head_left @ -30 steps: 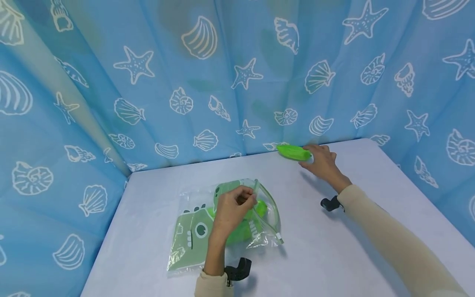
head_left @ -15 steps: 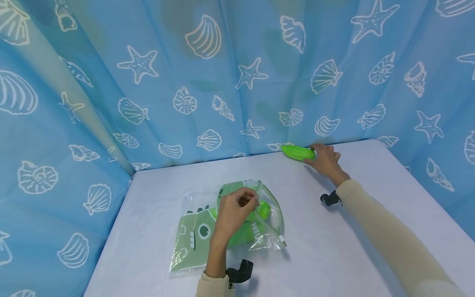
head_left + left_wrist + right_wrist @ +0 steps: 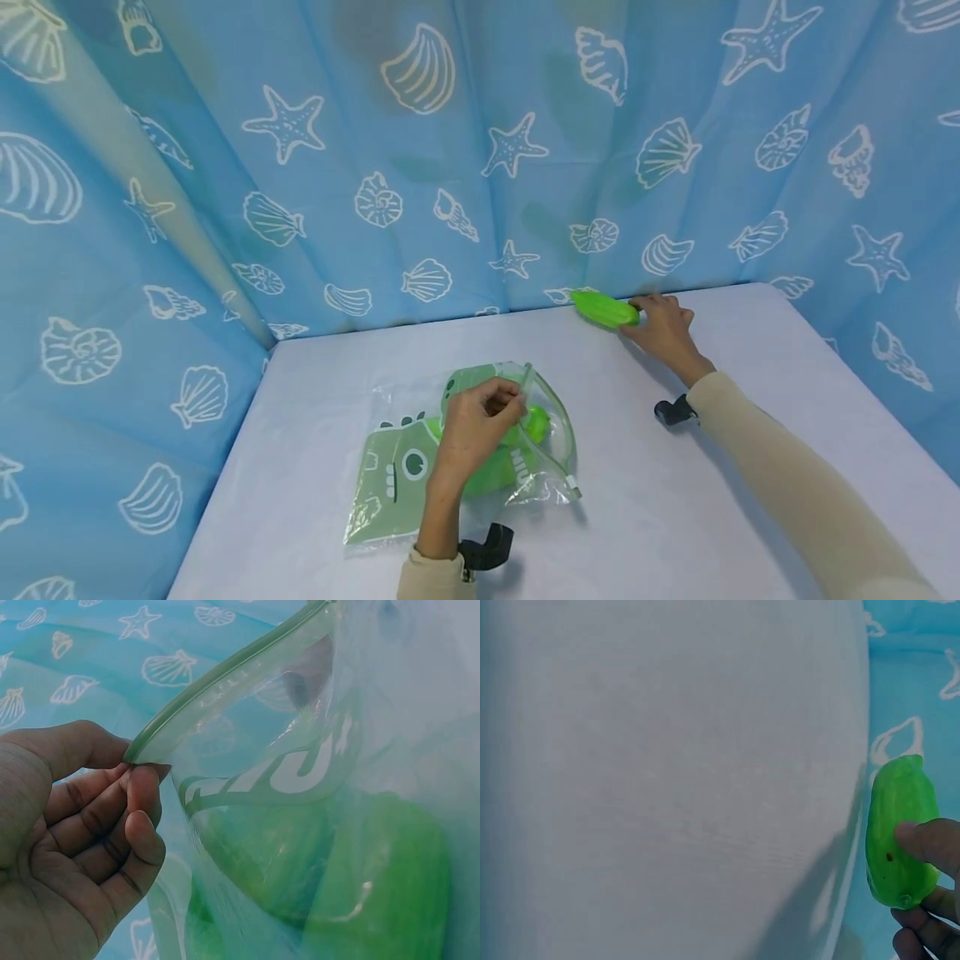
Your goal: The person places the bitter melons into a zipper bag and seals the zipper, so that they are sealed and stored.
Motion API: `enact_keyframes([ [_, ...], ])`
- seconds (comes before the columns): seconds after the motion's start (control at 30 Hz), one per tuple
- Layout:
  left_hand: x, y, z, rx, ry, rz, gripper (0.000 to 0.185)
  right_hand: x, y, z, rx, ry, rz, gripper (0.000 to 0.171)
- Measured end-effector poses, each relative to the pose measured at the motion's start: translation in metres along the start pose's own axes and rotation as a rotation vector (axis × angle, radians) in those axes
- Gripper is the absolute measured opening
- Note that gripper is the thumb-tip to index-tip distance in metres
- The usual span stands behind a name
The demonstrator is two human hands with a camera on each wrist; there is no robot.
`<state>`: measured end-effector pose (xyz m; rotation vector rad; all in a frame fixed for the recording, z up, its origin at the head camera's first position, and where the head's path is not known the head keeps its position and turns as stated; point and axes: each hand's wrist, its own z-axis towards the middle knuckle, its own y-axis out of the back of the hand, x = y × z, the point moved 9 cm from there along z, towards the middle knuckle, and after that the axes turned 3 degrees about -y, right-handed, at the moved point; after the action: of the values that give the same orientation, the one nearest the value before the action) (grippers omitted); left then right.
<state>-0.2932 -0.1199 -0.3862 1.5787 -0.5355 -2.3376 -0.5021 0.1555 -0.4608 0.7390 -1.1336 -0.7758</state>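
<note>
The left hand (image 3: 476,425) pinches the rim (image 3: 217,673) of the clear zip bag (image 3: 390,487), presumably to keep its mouth parted, while the right hand (image 3: 666,332), beyond and right of the bag, pinches the green gourd-shaped item (image 3: 602,308) between its fingers.

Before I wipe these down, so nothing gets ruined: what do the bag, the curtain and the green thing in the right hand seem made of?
Bag: thin, glossy plastic; see-through, with sharp highlights.
Curtain: probably fabric, matte; soft folds, no glare.
Green thing: perhaps moulded plastic, smooth; the mostly even, vivid colour suggests it, but looks can't confirm.
</note>
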Motion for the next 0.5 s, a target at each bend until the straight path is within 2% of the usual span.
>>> enact_keyframes([
  [0.27, -0.001, -0.003, 0.002, 0.004, -0.012, 0.014, 0.013, 0.004, 0.023, -0.024, -0.02, 0.038, 0.064, 0.051],
  [0.5, -0.001, -0.006, 0.001, 0.011, -0.012, 0.031, 0.013, 0.003, 0.031, -0.049, -0.007, 0.067, 0.084, 0.051],
])
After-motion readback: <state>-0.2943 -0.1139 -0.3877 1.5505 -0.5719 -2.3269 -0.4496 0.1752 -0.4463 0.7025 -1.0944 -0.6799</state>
